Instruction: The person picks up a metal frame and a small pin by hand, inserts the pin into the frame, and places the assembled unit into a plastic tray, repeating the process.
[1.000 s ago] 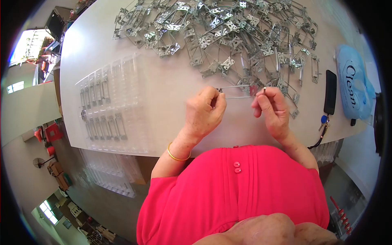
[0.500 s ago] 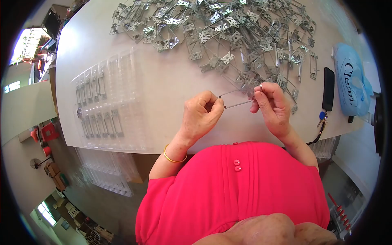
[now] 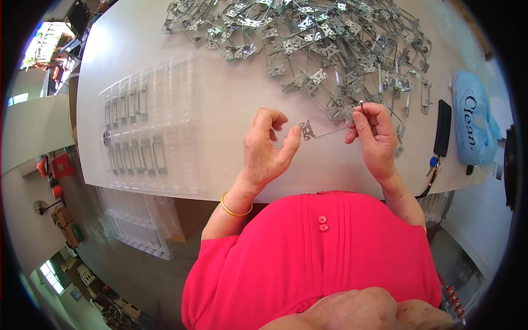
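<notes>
Between thumb and fingers, my right hand (image 3: 375, 135) grips one end of a metal bracket with thin rods. The bracket's punched end plate (image 3: 307, 130) points left, toward my other hand. My left hand (image 3: 268, 144) has its thumb and fingers apart, with the thumb tip close beside that plate and nothing in its grasp. A short pin-like end (image 3: 361, 105) sticks up above my right fingers. Just beyond my hands lies a large heap of similar metal brackets (image 3: 313, 41).
A clear plastic tray (image 3: 179, 124) with two rows of brackets lies on the left of the white table (image 3: 220, 93). To the right are a black phone (image 3: 442, 129), keys (image 3: 434, 163) and a blue plastic bag (image 3: 473, 118). More clear trays (image 3: 137, 223) sit below the table edge.
My left hand has let go of the bracket's left end and its fingers have spread. My right hand still holds the other end. The view has shifted slightly.
</notes>
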A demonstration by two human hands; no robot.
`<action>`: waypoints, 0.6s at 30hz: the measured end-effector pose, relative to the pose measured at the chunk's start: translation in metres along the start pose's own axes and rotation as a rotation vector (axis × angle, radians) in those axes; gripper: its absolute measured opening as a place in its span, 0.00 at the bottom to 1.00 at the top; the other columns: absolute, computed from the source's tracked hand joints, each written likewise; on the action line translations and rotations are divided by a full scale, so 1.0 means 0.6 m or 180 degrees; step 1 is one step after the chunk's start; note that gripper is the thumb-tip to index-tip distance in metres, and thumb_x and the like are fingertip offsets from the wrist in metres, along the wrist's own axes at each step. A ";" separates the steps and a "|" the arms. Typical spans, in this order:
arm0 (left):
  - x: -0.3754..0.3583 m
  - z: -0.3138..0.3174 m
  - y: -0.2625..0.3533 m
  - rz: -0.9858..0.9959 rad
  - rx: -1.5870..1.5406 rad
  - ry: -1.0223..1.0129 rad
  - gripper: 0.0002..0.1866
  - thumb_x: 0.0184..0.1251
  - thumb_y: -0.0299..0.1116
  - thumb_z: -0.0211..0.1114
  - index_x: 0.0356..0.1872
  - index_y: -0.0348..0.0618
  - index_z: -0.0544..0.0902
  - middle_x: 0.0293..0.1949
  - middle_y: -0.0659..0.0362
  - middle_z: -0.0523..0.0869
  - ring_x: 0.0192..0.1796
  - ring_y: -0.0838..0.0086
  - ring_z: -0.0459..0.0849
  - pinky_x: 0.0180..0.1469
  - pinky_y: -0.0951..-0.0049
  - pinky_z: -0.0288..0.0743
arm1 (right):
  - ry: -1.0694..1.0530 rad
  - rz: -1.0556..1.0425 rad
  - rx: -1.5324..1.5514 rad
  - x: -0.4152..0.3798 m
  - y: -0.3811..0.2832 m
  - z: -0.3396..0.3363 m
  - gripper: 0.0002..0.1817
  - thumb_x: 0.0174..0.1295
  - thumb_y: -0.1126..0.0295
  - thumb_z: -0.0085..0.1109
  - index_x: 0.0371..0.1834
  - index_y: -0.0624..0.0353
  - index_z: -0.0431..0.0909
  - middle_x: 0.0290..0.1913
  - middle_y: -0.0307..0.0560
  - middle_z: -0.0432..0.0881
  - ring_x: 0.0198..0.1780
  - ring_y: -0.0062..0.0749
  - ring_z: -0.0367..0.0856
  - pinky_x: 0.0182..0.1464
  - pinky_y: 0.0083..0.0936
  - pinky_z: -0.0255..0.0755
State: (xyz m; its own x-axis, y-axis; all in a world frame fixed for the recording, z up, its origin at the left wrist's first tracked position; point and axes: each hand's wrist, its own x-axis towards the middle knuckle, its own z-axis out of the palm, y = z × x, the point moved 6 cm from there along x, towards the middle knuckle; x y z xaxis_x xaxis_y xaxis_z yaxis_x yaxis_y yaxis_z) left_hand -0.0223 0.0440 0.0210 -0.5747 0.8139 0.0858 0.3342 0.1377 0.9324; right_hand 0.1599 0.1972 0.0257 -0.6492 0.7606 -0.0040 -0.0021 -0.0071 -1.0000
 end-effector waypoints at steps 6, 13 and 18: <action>-0.002 0.011 0.036 0.0720 0.0163 -0.0187 0.28 0.55 0.30 0.77 0.57 0.37 0.77 0.52 0.48 0.82 0.51 0.58 0.83 0.48 0.64 0.80 | -0.0075 0.0195 0.0144 0.002 0.008 0.012 0.06 0.77 0.76 0.55 0.53 0.61 0.73 0.40 0.41 0.81 0.32 0.18 0.81 0.37 0.17 0.78; -0.007 0.035 0.044 0.1067 0.0632 -0.0602 0.30 0.55 0.28 0.77 0.61 0.39 0.77 0.47 0.50 0.86 0.48 0.57 0.85 0.51 0.60 0.80 | -0.0251 0.0358 0.0222 -0.002 0.007 0.031 0.06 0.77 0.76 0.56 0.53 0.62 0.73 0.38 0.40 0.81 0.32 0.17 0.81 0.36 0.17 0.77; -0.007 0.033 0.041 0.0877 0.0520 -0.0556 0.26 0.58 0.24 0.76 0.59 0.35 0.80 0.44 0.51 0.87 0.45 0.62 0.87 0.48 0.66 0.82 | -0.0287 0.0388 0.0249 -0.002 0.006 0.033 0.06 0.78 0.75 0.55 0.53 0.61 0.73 0.37 0.40 0.81 0.32 0.17 0.80 0.36 0.16 0.76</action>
State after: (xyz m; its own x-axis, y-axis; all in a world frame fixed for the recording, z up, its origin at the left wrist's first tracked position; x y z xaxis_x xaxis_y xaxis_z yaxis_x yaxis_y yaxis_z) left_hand 0.0031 0.0547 0.0366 -0.3149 0.9151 0.2517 0.5818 -0.0234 0.8130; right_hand 0.1456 0.1832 0.0224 -0.7140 0.6896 -0.1211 0.0239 -0.1488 -0.9886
